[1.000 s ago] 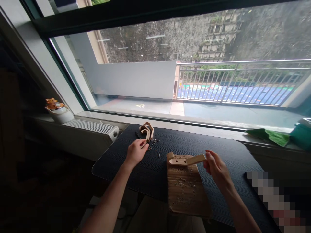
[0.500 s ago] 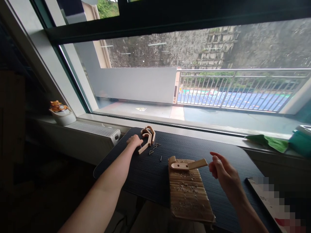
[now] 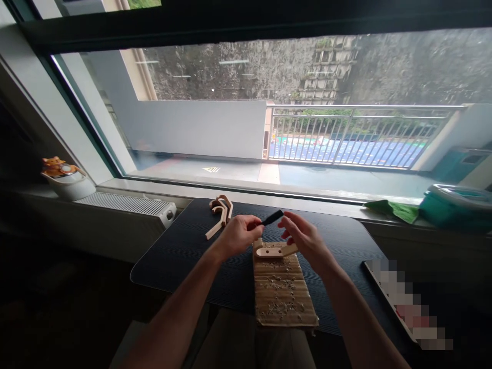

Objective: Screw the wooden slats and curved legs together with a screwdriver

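My left hand (image 3: 242,231) pinches a slim black-handled screwdriver (image 3: 272,218) near its lower end; the fingers hide the shaft. At the handle's far end is my right hand (image 3: 303,236), its fingers parted and slightly bent; whether they touch the handle I cannot tell. Just below both hands, a bent wooden hook (image 3: 273,252) with two holes lies across the top of a worn block wrapped in brown tape (image 3: 282,292), its surface full of small punctures. My right hand partly covers the hook's right end.
More curved wooden hooks (image 3: 220,215) lie at the back left of the dark table (image 3: 177,251). A phone-like slab (image 3: 400,307), partly blurred out, rests at the right. A green cloth (image 3: 392,210) and a teal container (image 3: 455,207) sit on the windowsill. A radiator (image 3: 130,205) stands left.
My left hand has come from beside the wooden hooks to above the block, bringing the screwdriver. My right hand has moved left towards the handle. The view has shifted right.
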The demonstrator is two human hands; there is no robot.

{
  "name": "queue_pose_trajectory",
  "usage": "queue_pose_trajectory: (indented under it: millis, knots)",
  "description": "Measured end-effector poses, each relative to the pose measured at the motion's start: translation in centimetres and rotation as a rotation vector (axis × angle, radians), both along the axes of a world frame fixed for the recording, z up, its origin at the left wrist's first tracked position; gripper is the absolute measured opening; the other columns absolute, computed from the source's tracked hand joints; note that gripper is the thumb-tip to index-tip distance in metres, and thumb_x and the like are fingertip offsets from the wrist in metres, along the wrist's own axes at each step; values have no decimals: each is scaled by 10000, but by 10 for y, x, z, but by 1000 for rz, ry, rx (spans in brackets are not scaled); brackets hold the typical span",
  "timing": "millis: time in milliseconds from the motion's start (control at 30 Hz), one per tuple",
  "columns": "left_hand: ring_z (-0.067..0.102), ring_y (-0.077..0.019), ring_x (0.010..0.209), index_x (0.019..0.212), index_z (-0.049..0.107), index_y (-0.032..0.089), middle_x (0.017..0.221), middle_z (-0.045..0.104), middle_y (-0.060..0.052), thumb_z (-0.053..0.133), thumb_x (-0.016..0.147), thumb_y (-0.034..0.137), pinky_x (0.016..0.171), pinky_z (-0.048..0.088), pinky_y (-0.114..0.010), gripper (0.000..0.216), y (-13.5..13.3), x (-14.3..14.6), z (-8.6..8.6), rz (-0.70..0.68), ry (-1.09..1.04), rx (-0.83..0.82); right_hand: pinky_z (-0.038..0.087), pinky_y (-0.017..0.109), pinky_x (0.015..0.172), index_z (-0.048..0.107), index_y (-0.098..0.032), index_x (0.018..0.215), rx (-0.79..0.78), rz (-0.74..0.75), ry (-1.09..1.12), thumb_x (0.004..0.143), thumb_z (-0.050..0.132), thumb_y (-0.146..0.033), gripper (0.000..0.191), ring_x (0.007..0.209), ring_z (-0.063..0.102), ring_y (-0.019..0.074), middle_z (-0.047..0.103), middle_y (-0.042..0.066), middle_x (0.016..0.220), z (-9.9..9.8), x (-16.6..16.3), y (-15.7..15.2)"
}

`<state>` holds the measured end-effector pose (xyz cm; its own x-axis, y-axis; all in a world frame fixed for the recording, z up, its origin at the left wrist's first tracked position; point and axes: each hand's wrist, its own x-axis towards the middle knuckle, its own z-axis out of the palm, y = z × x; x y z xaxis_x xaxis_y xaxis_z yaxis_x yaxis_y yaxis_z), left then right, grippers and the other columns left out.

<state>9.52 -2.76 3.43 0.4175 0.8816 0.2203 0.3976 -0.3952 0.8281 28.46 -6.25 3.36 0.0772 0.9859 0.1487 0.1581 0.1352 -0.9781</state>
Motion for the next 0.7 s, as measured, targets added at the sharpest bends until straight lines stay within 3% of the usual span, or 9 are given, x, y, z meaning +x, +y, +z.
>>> queue_pose_trajectory:
  millis: [167,300,400,533,600,700]
  knots:
    - [587,-138,672,974,673,122,748,669,-28,557,784,359,595,452,-222,325,-5,26,-1,-129,-90,-23,462,251,554,649,-153,920,80,-10,215,748,597,-483,376,563,521,85,640,38,807,4,2,2]
    - [615,-167,740,1017,666,124,794,689,-40,547,807,381,654,481,-253,353,-4,29,7,-139,-149,-47,502,300,651,591,-197,1070,105,89,296,715,649,-435,431,665,568,111,646,44,932,4,1,0]
    - [621,-203,873,1092,638,136,959,692,-71,567,794,410,745,494,-287,410,-4,25,8,-127,-107,-35,486,303,644,611,-175,962,185,12,141,733,628,-446,355,643,547,117,637,40,839,9,9,-1]
    - [576,-242,1023,1173,587,151,1152,613,-113,653,711,420,851,472,-320,538,-3,4,-9,14,42,29,457,296,668,574,-195,824,421,-366,-146,789,552,-462,270,693,545,140,597,15,745,20,45,-1]
    - [576,-239,1018,1170,588,157,1164,598,-112,677,678,382,853,472,-315,548,-4,-5,-23,15,104,0,449,294,678,558,-199,814,409,-373,-241,802,527,-464,267,707,550,147,598,17,742,15,65,0]
    - [589,-208,960,1119,613,188,1095,620,-73,668,659,290,852,466,-296,475,-7,-9,-41,-46,132,-17,420,278,566,575,-200,846,183,-306,-351,783,514,-492,305,595,512,146,568,-1,630,-11,81,3]
